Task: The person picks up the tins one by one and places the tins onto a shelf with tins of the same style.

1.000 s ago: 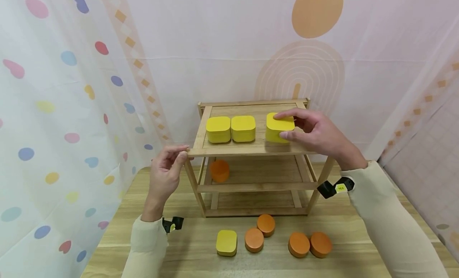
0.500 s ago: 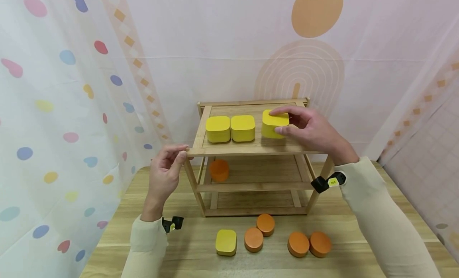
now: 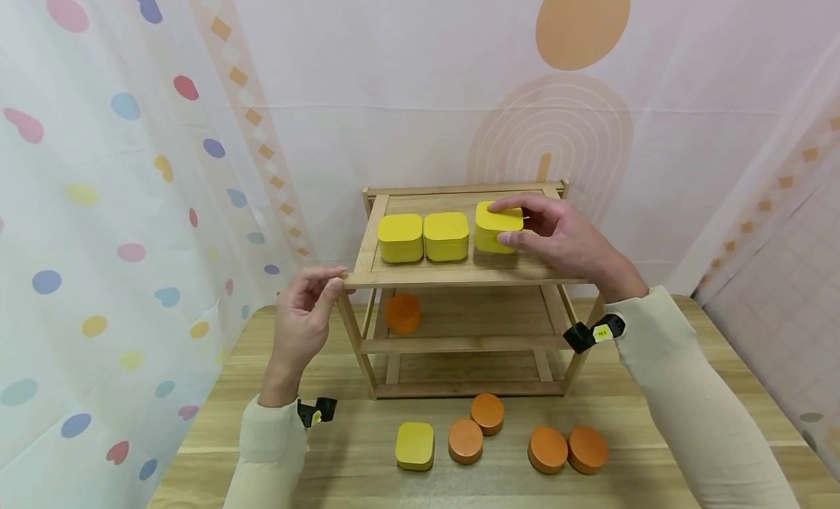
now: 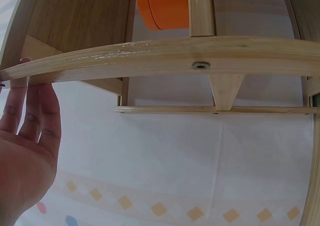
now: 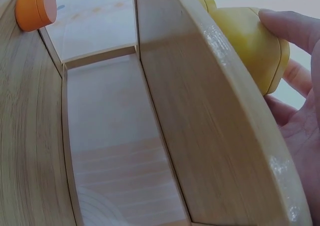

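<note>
My right hand (image 3: 558, 235) grips a yellow square lidded tin (image 3: 488, 232) by its lid and side, over the top shelf of a bamboo rack (image 3: 453, 278). Two matching yellow tins, one at the left (image 3: 400, 239) and one in the middle (image 3: 447, 237), sit side by side on that shelf. In the right wrist view, the held tin (image 5: 250, 50) shows beyond the shelf's front edge, between thumb and fingers. My left hand (image 3: 303, 312) pinches the top shelf's front left corner; the left wrist view has its fingers (image 4: 31, 116) reaching behind the edge.
An orange round tin (image 3: 402, 313) stands on the middle shelf at the left. On the wooden table (image 3: 354, 458) before the rack lie another yellow tin (image 3: 415, 445) and several orange round tins (image 3: 465, 441). A patterned curtain (image 3: 394, 79) hangs behind.
My right hand has moved left with the yellow tin, bringing it closer to the two standing tins. The left hand has stayed at the rack's corner.
</note>
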`<state>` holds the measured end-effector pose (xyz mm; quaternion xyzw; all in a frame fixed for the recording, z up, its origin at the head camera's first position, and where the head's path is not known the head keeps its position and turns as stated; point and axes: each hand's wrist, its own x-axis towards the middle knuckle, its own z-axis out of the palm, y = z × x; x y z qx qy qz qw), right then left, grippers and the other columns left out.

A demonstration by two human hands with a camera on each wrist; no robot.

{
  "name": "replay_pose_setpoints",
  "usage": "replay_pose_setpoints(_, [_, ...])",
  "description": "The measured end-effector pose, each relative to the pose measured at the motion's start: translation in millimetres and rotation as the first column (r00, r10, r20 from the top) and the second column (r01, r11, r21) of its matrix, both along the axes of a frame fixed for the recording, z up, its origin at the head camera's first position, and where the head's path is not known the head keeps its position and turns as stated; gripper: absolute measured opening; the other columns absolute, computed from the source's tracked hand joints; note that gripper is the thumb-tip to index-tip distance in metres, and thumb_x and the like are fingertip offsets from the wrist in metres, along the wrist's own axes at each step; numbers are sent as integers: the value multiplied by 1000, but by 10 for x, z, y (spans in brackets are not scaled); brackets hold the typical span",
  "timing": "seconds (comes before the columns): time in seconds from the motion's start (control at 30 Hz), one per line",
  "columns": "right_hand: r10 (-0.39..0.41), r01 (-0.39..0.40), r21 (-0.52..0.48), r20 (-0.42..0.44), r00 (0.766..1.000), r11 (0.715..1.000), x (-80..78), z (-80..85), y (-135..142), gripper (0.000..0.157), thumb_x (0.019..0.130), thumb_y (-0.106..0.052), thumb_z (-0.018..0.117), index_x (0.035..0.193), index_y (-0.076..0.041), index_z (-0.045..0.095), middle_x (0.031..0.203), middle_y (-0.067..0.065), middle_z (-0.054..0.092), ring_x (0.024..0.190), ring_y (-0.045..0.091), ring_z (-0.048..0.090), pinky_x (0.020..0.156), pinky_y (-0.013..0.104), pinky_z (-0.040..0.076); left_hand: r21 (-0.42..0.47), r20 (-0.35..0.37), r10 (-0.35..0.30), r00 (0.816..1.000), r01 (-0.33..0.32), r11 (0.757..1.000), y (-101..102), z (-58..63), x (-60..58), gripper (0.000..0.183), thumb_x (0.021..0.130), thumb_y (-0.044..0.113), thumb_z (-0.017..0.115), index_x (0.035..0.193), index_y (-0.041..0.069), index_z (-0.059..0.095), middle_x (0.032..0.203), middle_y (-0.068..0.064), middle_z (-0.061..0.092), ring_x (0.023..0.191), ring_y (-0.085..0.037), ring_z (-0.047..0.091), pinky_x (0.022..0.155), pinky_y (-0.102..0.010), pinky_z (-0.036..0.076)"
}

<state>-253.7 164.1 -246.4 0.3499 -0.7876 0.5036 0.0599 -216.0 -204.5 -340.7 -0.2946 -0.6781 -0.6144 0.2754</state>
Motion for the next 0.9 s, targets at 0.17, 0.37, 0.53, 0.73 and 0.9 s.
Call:
replay_pose_setpoints(0.17, [6, -6, -9, -20, 1000, 1000, -20, -21, -33, 36, 93, -6, 67, 129, -6, 63, 127, 9, 61, 87, 19, 56, 73, 20, 48, 2, -2, -1, 1000, 1, 1000, -6, -13, 1, 17, 96, -9, 55, 112, -14, 57, 106, 3, 68, 87, -11, 68, 79, -18, 54])
replay_pose_setpoints(0.37, [17, -18, -13, -35, 999, 1000, -43, -49, -47, 36, 93, -4, 67, 129, -4, 62, 127, 11, 61, 85, 16, 57, 72, 20, 49, 4, -1, 2, 1000, -2, 1000, -12, -15, -3, 18, 97, -6, 56, 111, -16, 57, 106, 3, 69, 86, -11, 68, 79, -19, 55])
replay_pose_setpoints(0.53, [17, -18, -5, -53, 998, 1000, -50, -58, -46, 36, 94, -4, 66, 129, -4, 61, 127, 11, 60, 81, 16, 56, 70, 20, 48, 0, -10, 2, 1000, -2, 1000, -16, -13, -6, 17, 97, -8, 55, 112, -16, 57, 106, 3, 69, 86, -10, 68, 78, -18, 54])
replay_pose_setpoints(0.73, [18, -17, 12, -39, 999, 1000, -39, -57, -63, 36, 94, -4, 66, 130, -4, 61, 128, 11, 60, 80, 17, 54, 70, 20, 48, 4, -13, -3, 1000, 3, 1000, -23, -8, -1, 16, 97, -8, 54, 110, -16, 57, 105, 3, 69, 84, -11, 68, 76, -17, 54])
replay_pose_setpoints(0.9, [17, -17, 18, -2, 1000, 1000, -30, -53, -79, 36, 95, -5, 65, 130, -4, 60, 128, 11, 60, 85, 18, 56, 73, 20, 50, 12, -26, -11, 1000, 11, 1000, -35, -16, -16, 16, 96, -9, 54, 110, -17, 56, 105, 3, 69, 84, -11, 68, 76, -18, 54])
